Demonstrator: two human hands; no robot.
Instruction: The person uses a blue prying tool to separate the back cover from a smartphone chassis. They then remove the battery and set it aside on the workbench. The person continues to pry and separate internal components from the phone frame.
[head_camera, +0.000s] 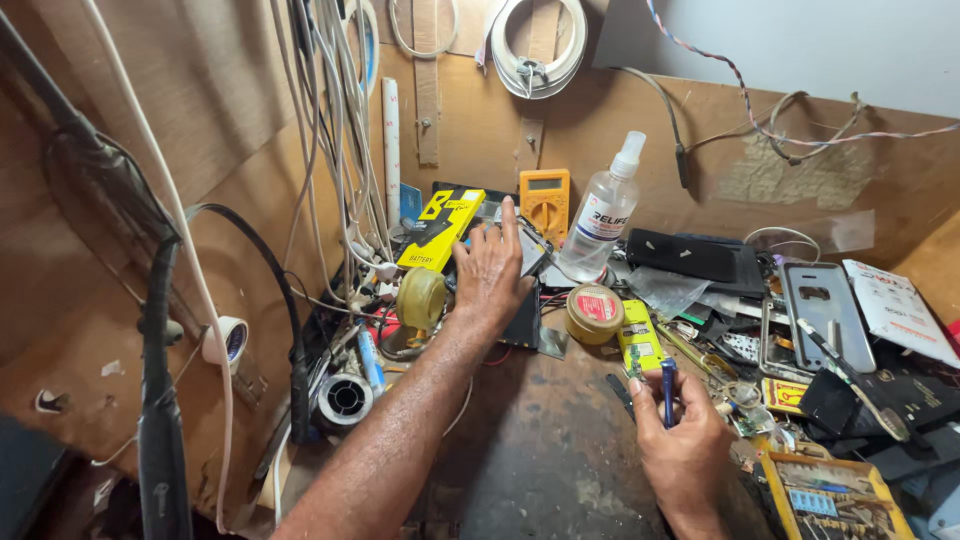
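Observation:
My left hand (490, 270) reaches to the back of the workbench, its fingers on a small dark device (530, 252) that leans by a yellow battery box (441, 228). My right hand (685, 440) is nearer me and grips a slim blue screwdriver (668, 390) upright between thumb and fingers. A round tin with a red lid (594, 313) and a small green-yellow packet (640, 343) lie between the two hands.
An orange multimeter (545, 203) and a clear spray bottle (603, 212) stand at the back wall. Phone covers (825, 310), parts and a yellow tool case (835, 495) crowd the right. Cables (330, 150), a solder reel (343, 398) and tape (225, 342) sit left.

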